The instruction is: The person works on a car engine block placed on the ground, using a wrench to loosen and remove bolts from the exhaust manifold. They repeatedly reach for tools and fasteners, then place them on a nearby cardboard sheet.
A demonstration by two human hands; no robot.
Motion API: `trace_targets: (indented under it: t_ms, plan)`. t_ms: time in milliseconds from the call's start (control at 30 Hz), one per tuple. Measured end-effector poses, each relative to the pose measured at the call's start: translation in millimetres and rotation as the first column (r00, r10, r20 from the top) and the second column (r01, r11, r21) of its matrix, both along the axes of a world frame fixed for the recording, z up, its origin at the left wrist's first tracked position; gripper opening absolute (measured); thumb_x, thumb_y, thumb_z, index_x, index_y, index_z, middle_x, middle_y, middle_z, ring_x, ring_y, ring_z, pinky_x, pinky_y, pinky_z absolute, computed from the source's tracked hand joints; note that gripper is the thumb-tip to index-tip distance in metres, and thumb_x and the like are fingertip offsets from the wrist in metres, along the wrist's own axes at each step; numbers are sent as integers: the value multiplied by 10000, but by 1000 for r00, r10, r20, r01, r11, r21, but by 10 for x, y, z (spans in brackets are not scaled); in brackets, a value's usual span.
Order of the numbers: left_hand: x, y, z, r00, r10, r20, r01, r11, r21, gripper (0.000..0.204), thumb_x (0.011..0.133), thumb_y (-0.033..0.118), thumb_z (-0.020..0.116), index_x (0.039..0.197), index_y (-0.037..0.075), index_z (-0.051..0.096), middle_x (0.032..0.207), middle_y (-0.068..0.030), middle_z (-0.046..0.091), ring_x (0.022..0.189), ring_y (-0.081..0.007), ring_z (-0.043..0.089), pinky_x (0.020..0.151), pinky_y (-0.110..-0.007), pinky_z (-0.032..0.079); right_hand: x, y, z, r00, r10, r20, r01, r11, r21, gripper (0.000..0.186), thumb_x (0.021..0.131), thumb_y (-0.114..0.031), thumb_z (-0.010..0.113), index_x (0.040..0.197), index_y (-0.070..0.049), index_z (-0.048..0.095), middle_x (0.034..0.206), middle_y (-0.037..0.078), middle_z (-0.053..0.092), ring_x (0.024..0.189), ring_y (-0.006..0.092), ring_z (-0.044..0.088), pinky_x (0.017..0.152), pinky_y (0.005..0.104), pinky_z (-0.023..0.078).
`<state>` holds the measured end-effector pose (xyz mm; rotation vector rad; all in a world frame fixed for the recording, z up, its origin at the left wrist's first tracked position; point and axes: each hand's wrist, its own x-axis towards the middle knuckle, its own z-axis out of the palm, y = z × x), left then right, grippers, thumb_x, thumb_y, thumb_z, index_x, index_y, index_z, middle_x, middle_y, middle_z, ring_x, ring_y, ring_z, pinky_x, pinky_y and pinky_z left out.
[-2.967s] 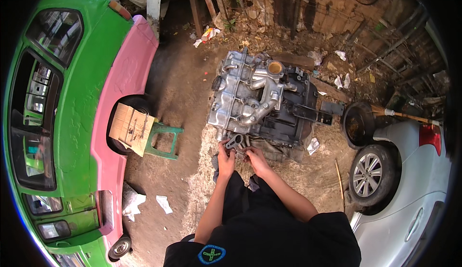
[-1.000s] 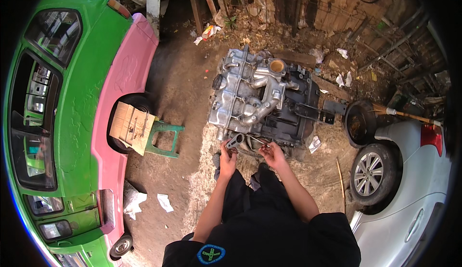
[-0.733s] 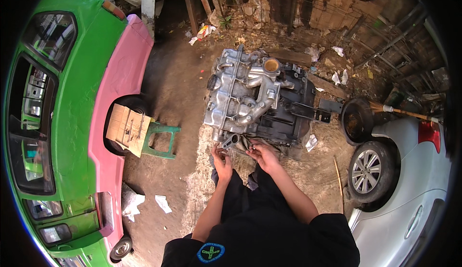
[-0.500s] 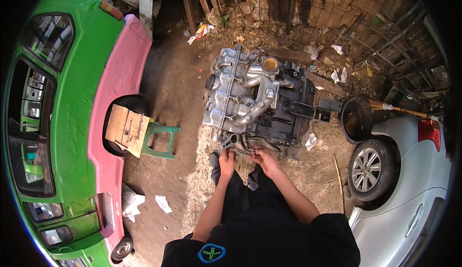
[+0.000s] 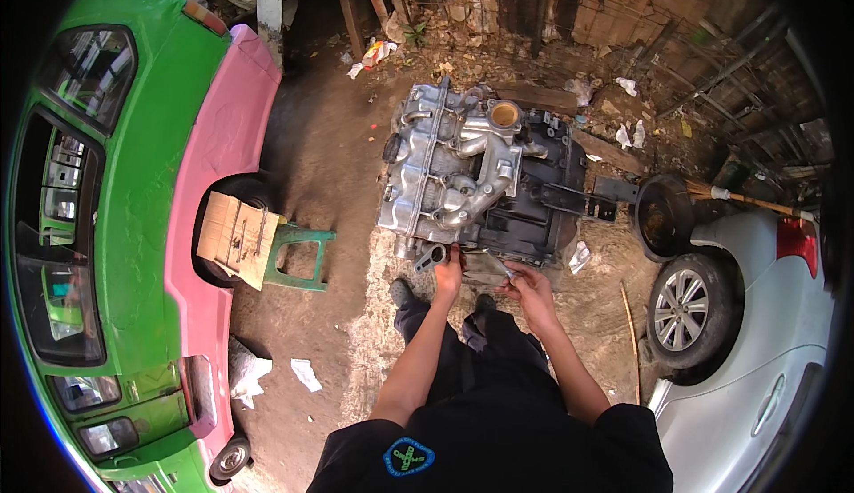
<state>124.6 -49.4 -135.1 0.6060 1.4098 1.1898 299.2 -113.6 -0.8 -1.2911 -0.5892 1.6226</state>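
Note:
An engine (image 5: 418, 164) stands on the ground before me, with a silver top cover, a curved silver intake manifold (image 5: 485, 195) and a dark block. At its near edge, my left hand (image 5: 448, 276) is closed against the lower front, beside a dark metal arm with a ring-shaped end (image 5: 431, 258). What its fingers grip, if anything, is hidden. My right hand (image 5: 529, 292) is a little nearer to me and to the right, apart from the engine. Its fingers pinch a slim, shiny metal piece (image 5: 510, 271), too small to name.
On the left, a green and pink van (image 5: 142, 155) stands beside a green stool (image 5: 302, 260) and cardboard (image 5: 227, 231) with thin metal tools. A silver car (image 5: 765, 315) and black basin (image 5: 658, 217) are at right. A stick (image 5: 630, 333) lies on the floor.
My right hand has drawn back from the engine's near edge, to the right and toward me, with the slim metal piece now showing. My left hand has shifted right, past the ring-ended arm.

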Motion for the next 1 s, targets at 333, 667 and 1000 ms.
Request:
trace_targets:
  t_ms: [333,667,1000]
  plan:
    - [9,-8,-18,931,58,360,-55,998,-20,263,1047,354,480,947,111,479,790,-13,440,632,-127,438,533,-294,361,190,-46,56,996,-75,-50,77,997,33,289,1006,-21,471,1260,51,588,896,84,608,814,154,624,898,395,593]
    - [-81,-22,-130,900,-32,435,50,998,-31,276,1033,376,529,949,123,456,739,0,384,625,-123,377,552,-288,318,246,-31,32,996,-73,-42,73,997,12,305,995,-29,494,1282,27,580,928,92,633,844,179,670,848,329,586]
    - [-167,-436,218,939,-285,190,256,952,166,320,1077,347,430,930,65,462,715,15,344,615,-102,345,576,-277,319,162,-95,-43,994,-28,-102,33,998,49,389,964,16,509,1353,15,516,913,93,606,853,176,631,897,394,583]
